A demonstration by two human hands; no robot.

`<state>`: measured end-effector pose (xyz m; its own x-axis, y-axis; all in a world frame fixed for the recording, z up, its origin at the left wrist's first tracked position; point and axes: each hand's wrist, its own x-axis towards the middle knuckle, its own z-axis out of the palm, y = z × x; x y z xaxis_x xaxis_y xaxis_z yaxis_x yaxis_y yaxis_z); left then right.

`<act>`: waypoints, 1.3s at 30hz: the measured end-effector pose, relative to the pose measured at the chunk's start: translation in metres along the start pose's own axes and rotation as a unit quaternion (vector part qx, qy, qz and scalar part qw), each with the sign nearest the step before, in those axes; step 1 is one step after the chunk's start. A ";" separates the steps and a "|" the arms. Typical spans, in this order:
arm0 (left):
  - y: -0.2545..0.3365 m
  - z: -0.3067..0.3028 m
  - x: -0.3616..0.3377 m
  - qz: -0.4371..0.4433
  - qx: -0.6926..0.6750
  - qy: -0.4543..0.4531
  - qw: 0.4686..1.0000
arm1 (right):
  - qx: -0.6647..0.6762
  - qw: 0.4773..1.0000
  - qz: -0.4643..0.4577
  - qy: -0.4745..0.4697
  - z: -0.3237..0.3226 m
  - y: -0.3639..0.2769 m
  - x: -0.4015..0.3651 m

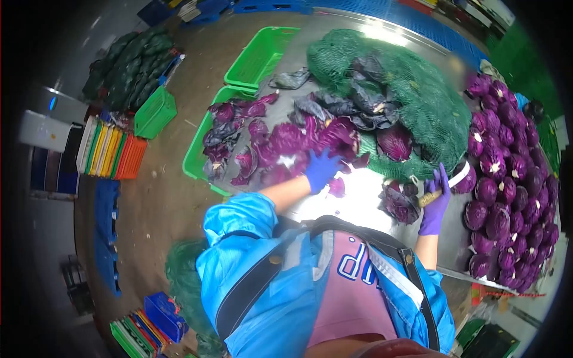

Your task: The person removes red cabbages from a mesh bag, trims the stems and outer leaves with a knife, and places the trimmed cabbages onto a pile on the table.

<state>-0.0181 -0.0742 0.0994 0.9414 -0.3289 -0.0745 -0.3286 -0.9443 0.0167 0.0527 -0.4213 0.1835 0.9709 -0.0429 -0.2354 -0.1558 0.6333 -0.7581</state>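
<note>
My left hand (pixel 323 170), in a purple-blue glove, is spread open at the edge of a heap of loose red cabbage leaves (pixel 289 138) and touches them. In my right hand (pixel 439 200), also gloved, is a knife (pixel 459 175) with a wrapped, light-brown handle; its pale blade points up and to the right. Just left of the knife handle, a red cabbage (pixel 401 204) with dark outer leaves lies on the metal table (pixel 364 194). Beyond it, another red cabbage (pixel 394 143) sits at the green mesh sack (pixel 427 104), among dark loose leaves.
Many trimmed red cabbages (pixel 498 191) are piled along the table's right side. At its left edge stand a green crate (pixel 192 156) beside the leaves and another green crate (pixel 261 56) behind. Stacked coloured crates (pixel 110 149) and filled net sacks (pixel 132 68) stand on the floor farther left.
</note>
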 end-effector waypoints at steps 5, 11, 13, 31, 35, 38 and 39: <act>-0.103 -0.051 -0.030 -0.092 0.076 -0.098 0.988 | 0.007 1.000 0.007 -0.019 -0.027 -0.001 0.001; -0.266 -0.030 -0.049 -0.405 0.204 -0.191 0.871 | -0.010 1.000 0.018 -0.013 -0.014 0.006 -0.009; -0.252 -0.072 -0.032 -0.498 0.079 -0.151 0.850 | -0.070 0.996 0.052 -0.023 -0.007 0.008 -0.009; 0.019 -0.025 0.005 0.111 -0.306 0.098 0.940 | -0.711 0.682 -0.151 0.082 -0.007 -0.022 0.204; 0.033 -0.013 -0.011 0.059 -0.414 0.137 0.898 | -0.663 0.736 -0.122 -0.063 0.047 -0.020 0.162; 0.040 0.008 -0.011 0.102 -0.338 0.142 0.925 | -0.776 0.604 -0.174 -0.053 0.054 0.016 0.169; 0.046 0.010 -0.012 0.092 -0.406 0.134 0.899 | -0.787 0.603 -0.124 -0.038 0.058 0.018 0.168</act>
<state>-0.0448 -0.1138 0.0911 0.8970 -0.3674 0.2458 -0.4197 -0.5332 0.7346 0.2237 -0.3725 0.1660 0.9961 0.0878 -0.0126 0.0746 -0.9061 -0.4163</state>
